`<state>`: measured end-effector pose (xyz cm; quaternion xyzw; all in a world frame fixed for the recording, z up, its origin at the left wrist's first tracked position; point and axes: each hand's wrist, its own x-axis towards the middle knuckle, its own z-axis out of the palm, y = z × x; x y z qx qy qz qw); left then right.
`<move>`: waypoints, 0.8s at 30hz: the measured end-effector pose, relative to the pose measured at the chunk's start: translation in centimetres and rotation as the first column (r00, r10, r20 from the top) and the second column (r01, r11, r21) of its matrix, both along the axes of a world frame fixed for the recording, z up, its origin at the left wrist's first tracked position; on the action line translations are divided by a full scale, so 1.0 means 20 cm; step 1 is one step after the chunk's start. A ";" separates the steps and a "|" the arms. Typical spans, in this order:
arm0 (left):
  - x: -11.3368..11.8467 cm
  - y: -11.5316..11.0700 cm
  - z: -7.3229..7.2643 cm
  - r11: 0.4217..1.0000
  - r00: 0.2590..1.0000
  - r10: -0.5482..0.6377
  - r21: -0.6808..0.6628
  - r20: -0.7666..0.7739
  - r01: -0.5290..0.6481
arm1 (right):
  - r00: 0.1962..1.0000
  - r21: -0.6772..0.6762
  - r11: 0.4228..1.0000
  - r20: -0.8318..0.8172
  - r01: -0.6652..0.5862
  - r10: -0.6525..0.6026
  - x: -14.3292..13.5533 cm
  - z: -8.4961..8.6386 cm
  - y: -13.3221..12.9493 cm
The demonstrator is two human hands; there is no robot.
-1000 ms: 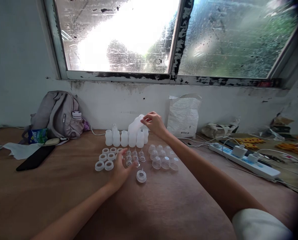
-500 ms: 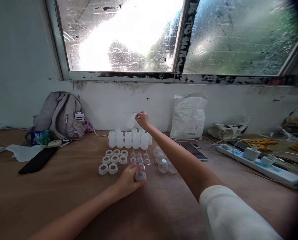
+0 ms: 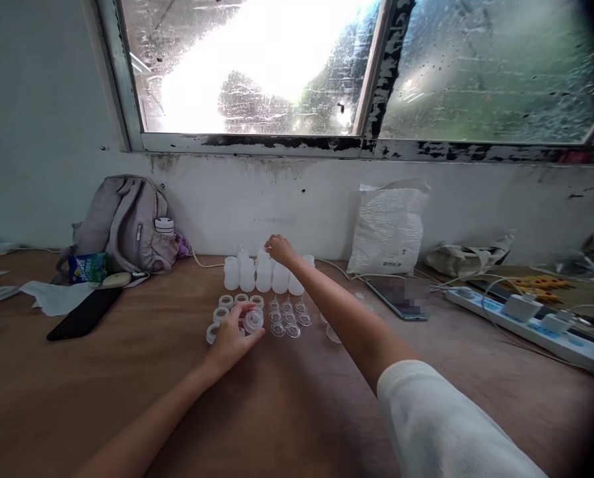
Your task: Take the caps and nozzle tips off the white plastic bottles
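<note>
My left hand (image 3: 231, 338) is closed round a clear, round plastic piece (image 3: 253, 320), held over the right side of the white rings (image 3: 220, 314). My right hand (image 3: 279, 249) reaches over the back of the white bottles (image 3: 263, 275), its fingers pinched at the top of a translucent bottle standing behind the front row. What lies between those fingers is too small to make out. Clear nipple-shaped pieces (image 3: 290, 318) stand in rows right of the rings. Clear caps (image 3: 333, 333) are partly hidden by my right forearm.
A grey backpack (image 3: 127, 226), a snack packet (image 3: 88, 268) and a black phone (image 3: 85, 315) lie left. To the right are a white plastic package (image 3: 389, 229), another phone (image 3: 391, 297), a power strip (image 3: 531, 324) with cables and a cloth bag (image 3: 469, 257).
My left hand has moved left with the clear piece, from the nipple pieces to the rings. My right hand has come down behind the bottles, with the translucent bottle it held in the air.
</note>
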<state>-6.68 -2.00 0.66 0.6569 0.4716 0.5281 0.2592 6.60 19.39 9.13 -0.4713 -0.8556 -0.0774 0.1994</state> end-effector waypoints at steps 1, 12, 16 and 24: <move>0.00 0.00 0.00 1.000 1.000 -0.009 0.004 -0.006 0.009 | 1.000 -0.006 1.000 0.024 -0.001 0.001 0.00 -0.01 0.00; -0.02 -0.01 -0.01 0.998 0.990 -0.023 0.047 -0.137 0.030 | 0.989 -0.054 0.998 0.136 -0.045 0.052 -0.02 -0.03 -0.03; -0.02 -0.01 -0.01 0.998 0.989 -0.025 0.045 -0.144 0.032 | 0.992 -0.062 0.997 0.113 -0.053 0.060 -0.01 -0.04 -0.03; -0.03 -0.05 0.02 0.988 0.974 -0.097 0.097 -0.205 0.118 | 0.995 0.022 0.998 -0.074 -0.059 0.060 0.00 0.01 -0.22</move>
